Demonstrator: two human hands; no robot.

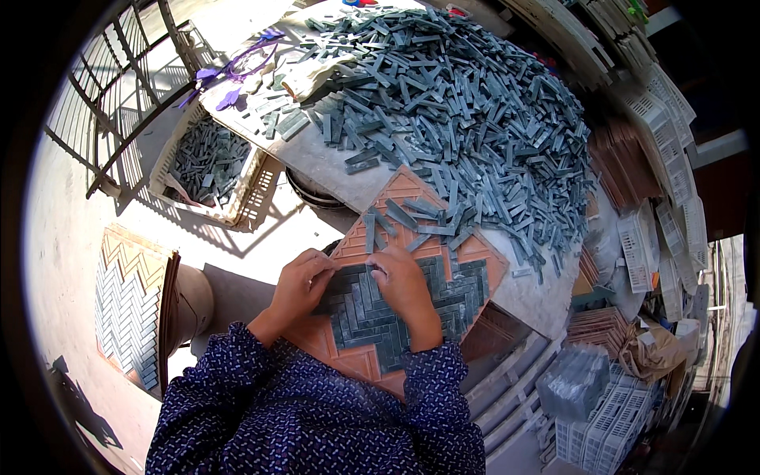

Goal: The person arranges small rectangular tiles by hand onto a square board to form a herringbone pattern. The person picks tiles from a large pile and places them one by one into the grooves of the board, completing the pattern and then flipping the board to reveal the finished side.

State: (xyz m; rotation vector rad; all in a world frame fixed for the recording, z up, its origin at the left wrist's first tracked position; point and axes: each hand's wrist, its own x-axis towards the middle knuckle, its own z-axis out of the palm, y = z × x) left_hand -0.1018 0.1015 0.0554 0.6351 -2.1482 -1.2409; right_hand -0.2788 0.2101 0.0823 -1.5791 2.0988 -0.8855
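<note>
The left hand (299, 286) is half curled at the tray's left edge, thumb and fingertips drawn close together, and the right hand (402, 286) is bent over the tray itself, thumb and forefinger nearly meeting; whether a tile sits in either pinch I cannot tell. The orange tray (492, 265) lies under and between them, one corner pointing away, its ridged grooves bare on the near left side. Set tiles (380, 326) fill much of it below and beside the right hand in a dark zigzag, while loose tiles (401, 214) lie across the tray just beyond the fingertips. Farther out, the heap (467, 103) spreads over the table (348, 180). Each tile looks like cut stone or ceramic: probably light alone, quite stiff, likely to chip at the corners if knocked, and perhaps a little slick where dusty (the pale smears suggest powder). The long narrow sides seem the best hold, pinched near the middle between thumb and forefinger, keeping the ends free to meet the grooves. The tray looks thin yet firm, and with so much stone in it would likely feel heavy; two opposite edges, kept level, should serve best.
</note>
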